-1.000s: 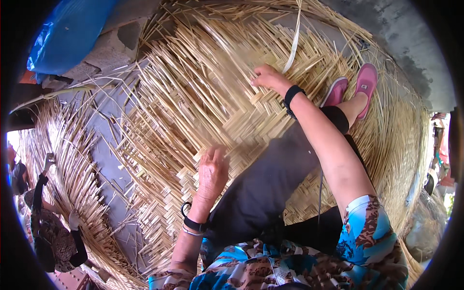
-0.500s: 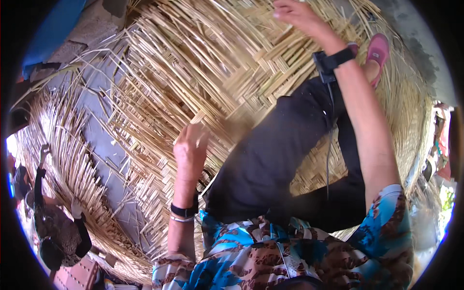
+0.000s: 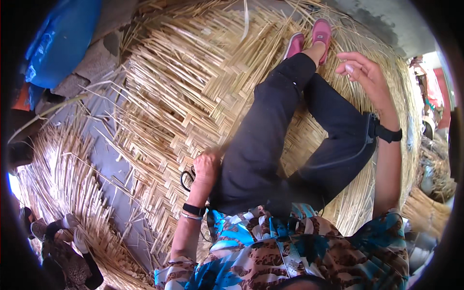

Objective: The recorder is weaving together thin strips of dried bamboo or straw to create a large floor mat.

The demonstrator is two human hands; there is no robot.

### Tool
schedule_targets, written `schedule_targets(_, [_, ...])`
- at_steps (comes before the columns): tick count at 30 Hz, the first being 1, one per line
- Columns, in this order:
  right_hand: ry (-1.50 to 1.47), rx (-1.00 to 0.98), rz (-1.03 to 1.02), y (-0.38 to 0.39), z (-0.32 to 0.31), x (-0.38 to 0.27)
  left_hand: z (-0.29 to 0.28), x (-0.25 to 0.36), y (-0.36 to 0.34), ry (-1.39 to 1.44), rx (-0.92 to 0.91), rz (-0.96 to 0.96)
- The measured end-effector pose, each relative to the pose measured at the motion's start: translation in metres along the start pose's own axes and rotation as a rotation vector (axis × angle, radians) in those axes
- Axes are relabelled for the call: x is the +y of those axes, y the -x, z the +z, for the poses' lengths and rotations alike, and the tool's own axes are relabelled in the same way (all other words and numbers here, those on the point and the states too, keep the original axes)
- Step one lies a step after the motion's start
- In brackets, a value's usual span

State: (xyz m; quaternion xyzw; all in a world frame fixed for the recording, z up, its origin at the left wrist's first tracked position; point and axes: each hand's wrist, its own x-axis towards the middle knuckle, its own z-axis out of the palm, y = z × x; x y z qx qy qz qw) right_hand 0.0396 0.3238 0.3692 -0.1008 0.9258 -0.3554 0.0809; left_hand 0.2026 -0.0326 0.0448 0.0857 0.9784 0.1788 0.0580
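I sit on a large mat of woven straw-coloured strips [image 3: 208,123], its far and left edges ending in loose, unwoven strips. Low beside my left thigh, my left hand [image 3: 206,168] is down at the mat. Its fingers point away from me and are partly hidden and blurred, so their grip does not show. A black loop [image 3: 186,180], perhaps a cord or a handle, lies beside that hand. My right hand [image 3: 365,72] is raised on the right, above the mat past my knee. Its fingers are bent but apart, and nothing shows in them.
Another woven piece with loose strip ends [image 3: 67,174] lies at the left, with a person [image 3: 70,256] beside it. A blue plastic sheet [image 3: 63,43] and stone blocks [image 3: 99,60] are at the far left. Pink shoes [image 3: 321,35] are on my feet. A straw bundle [image 3: 425,210] lies at right.
My right hand has moved from the far middle toward the right and nearer. My left hand has shifted right, against my thigh. The view has turned, and my legs are repositioned.
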Motion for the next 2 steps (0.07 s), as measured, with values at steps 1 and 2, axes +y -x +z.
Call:
schedule_targets(1, [-0.015,0.028,-0.009,0.015,-0.001,-0.002,-0.011,0.003,0.0,0.097,0.019,-0.085])
schedule_targets(2, [-0.007,0.038,-0.042,0.026,-0.002,-0.004,-0.028,-0.003,0.002,0.24,0.018,-0.072])
